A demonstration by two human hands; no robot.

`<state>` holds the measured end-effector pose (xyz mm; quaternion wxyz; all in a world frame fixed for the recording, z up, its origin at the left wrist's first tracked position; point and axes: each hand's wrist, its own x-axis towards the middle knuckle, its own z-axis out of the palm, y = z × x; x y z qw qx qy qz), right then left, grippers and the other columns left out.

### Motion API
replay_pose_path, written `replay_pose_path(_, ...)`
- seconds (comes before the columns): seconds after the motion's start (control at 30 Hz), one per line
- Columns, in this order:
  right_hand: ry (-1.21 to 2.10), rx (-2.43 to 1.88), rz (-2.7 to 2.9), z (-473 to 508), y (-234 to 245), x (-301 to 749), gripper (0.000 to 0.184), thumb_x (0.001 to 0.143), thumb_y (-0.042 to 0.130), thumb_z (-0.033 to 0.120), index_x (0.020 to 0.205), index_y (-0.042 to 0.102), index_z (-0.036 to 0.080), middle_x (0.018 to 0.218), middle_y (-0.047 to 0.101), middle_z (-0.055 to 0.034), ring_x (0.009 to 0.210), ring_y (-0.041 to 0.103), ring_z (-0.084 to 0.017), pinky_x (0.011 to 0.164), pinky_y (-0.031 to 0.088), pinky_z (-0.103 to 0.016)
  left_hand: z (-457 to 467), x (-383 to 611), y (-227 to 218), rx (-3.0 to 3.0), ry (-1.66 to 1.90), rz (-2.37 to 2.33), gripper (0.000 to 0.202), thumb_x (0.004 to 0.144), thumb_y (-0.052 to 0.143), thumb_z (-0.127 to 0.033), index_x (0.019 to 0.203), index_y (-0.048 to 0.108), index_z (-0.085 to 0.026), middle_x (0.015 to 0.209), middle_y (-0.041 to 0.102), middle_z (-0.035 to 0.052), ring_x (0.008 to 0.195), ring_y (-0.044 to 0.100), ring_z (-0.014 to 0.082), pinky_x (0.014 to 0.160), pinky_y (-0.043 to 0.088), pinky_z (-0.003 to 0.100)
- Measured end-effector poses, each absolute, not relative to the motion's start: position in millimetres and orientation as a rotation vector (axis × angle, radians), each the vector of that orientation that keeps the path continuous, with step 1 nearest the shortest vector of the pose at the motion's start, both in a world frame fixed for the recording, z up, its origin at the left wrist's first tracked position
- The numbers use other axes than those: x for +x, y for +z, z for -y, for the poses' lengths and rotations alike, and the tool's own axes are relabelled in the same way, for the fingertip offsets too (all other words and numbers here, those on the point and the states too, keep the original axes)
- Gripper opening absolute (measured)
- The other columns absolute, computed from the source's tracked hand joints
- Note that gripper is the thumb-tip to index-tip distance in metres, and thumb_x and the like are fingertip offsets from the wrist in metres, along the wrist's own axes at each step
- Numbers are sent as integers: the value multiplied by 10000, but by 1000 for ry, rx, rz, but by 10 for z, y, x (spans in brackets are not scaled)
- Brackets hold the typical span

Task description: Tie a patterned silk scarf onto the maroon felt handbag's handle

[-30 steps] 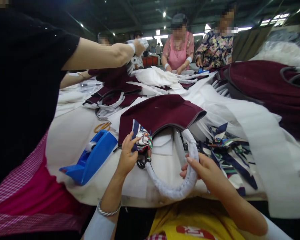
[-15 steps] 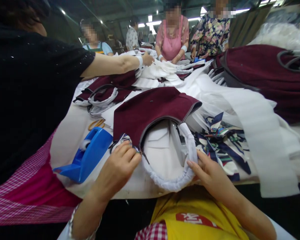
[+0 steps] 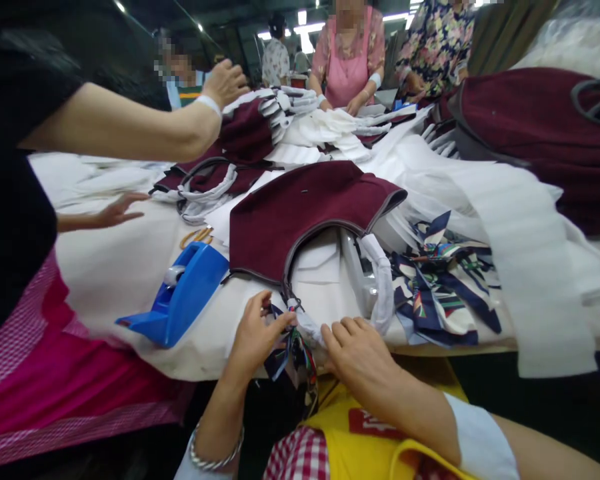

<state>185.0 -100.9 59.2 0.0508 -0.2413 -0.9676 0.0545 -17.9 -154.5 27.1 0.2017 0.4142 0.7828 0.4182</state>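
Maroon bag (image 3: 305,207) flat on bench (image 3: 125,267), near centre, mouth toward near edge; white paper stuffing (image 3: 320,267) shows inside opening. White-wrapped handle (image 3: 380,280) loops out of bag mouth toward near edge. Left hand (image 3: 255,337) fingers pinched shut on patterned scarf (image 3: 293,357) at handle base, scarf hanging over bench edge. Right hand (image 3: 360,353) fingers curled over wrapped handle end, just beside scarf. Blue tape dispenser (image 3: 185,293) left of bag. Scarf pile (image 3: 440,293) right of bag. Co-worker's arm (image 3: 130,123) reaches over far left.
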Motion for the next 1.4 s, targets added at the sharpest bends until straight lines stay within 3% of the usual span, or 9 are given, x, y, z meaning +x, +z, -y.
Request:
replay_pose_path(0.1,9,-805,3029,972,526,1818,157,791,524,79,933,579,115,775,609,-86,696,567,-233,612,439,-356,1393,-124,177,1285,1023,-2150,550,615,679,-419,1077,512,-171,1110,553,106,1086,503,260,966,383,433)
replay_pose_path(0.23,-31,-806,2995,822,784,1901,116,799,494,64,820,576,145,758,609,-75,674,560,-221,586,384,-325,1345,-106,243,1243,966,-2014,428,673,614,-331,1064,506,-192,1061,595,78,1016,542,228,932,390,398)
replay_pose_path(0.37,-16,-823,2984,714,1020,1938,93,813,509,82,820,570,152,771,620,-66,686,560,-209,597,352,-306,1285,-159,322,1296,1040,-1929,174,652,576,-220,825,575,-201,1132,577,42,1085,498,213,982,320,344)
replay_pose_path(0.57,-24,-775,2968,731,926,1959,104,809,503,67,813,561,153,765,610,-58,671,542,-201,594,330,-305,1204,-267,374,1198,1096,-1901,71,696,544,-269,690,543,-198,661,521,-34,689,484,141,692,365,265)
replay_pose_path(0.7,-86,-834,2913,738,844,1963,118,806,516,72,870,563,160,769,598,-48,680,529,-205,588,323,-307,1218,-297,407,1042,1140,-1823,126,673,582,-267,633,498,-182,591,476,-54,598,441,100,600,334,219)
replay_pose_path(0.9,-48,-817,2888,694,900,1970,174,808,503,63,946,572,143,790,598,-47,716,530,-200,604,320,-303,1256,-219,293,772,1137,-1516,308,651,593,-286,934,535,-180,646,569,-35,511,489,88,513,369,207)
replay_pose_path(1.13,145,-788,2885,669,1050,2015,138,822,508,116,931,571,175,769,600,-20,692,532,-183,591,293,-293,1221,-170,226,738,1189,-1347,241,685,617,-243,913,602,-168,855,644,15,771,587,129,754,455,243)
replay_pose_path(1.3,197,-784,2911,650,1190,1987,91,843,481,153,848,565,190,725,596,-10,617,518,-156,543,243,-286,1137,-83,290,712,1303,-1344,441,641,687,-253,1059,562,-186,931,653,24,829,590,146,782,448,248)
replay_pose_path(1.4,194,-773,2912,631,1265,1972,91,842,478,164,850,564,189,729,602,-12,613,514,-145,539,236,-276,1105,-49,318,733,1265,-1401,373,626,701,-273,971,622,-155,873,667,27,798,587,146,763,444,242)
